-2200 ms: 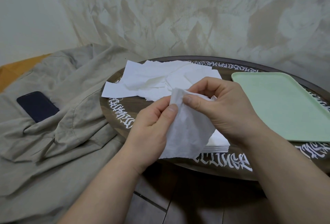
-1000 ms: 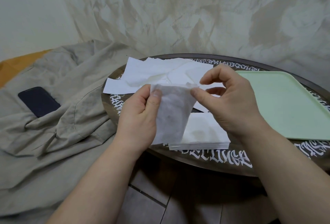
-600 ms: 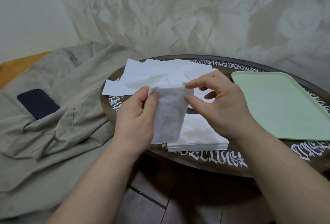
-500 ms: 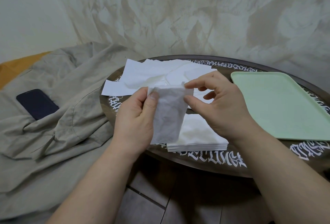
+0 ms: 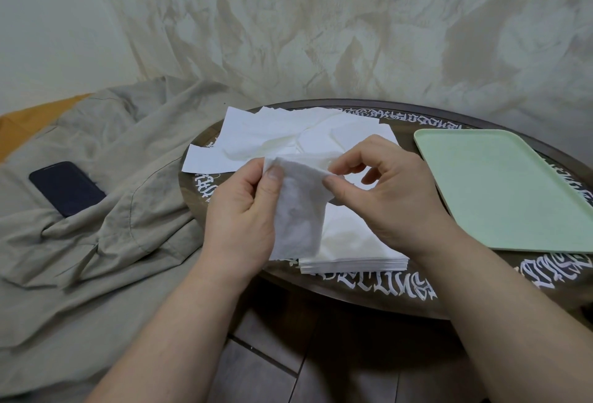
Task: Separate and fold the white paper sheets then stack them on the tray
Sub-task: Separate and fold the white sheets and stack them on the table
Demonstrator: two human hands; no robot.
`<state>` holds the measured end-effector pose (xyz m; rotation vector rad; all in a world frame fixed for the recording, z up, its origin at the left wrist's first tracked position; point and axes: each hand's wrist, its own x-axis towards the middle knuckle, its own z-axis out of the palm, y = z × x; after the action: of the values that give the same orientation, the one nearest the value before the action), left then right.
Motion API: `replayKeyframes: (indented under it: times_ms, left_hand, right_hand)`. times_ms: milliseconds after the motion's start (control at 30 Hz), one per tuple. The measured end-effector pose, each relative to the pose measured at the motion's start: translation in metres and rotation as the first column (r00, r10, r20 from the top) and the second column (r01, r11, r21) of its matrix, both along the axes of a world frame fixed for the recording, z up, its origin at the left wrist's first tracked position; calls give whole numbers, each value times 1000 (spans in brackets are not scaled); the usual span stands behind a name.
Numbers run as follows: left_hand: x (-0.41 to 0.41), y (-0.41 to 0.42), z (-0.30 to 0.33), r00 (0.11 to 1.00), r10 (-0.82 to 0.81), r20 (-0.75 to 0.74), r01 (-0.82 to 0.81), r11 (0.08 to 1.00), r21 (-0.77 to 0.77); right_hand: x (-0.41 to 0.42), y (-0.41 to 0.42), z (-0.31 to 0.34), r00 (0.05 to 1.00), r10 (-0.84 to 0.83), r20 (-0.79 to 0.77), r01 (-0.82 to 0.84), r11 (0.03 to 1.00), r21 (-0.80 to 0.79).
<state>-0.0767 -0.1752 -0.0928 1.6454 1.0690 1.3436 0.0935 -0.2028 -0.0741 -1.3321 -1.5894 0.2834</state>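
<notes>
Centre of frame, left hand and right hand both pinching top of one paper sheet, paper stack under, green tray at right.

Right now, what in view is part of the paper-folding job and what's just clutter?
Job:
- held sheet, pinched by left hand and right hand
- neat stack
- loose sheets
- green tray, nothing on it yet

Lying about:
- dark phone
- beige cloth

A home: rumpled bedding beside a low table.
</notes>
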Motion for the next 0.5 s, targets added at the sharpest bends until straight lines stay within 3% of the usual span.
replayKeyframes:
  times_ms: [200, 500]
  left_hand:
    - [0, 1, 0, 1000, 5, 17, -5, 1000, 16]
    - [0, 0, 1, 998, -43, 42, 42, 999, 15]
  right_hand:
    - [-1, 0, 0, 995, 49, 84, -48, 999, -16]
    - [1, 2, -1, 995, 76, 60, -70, 993, -100]
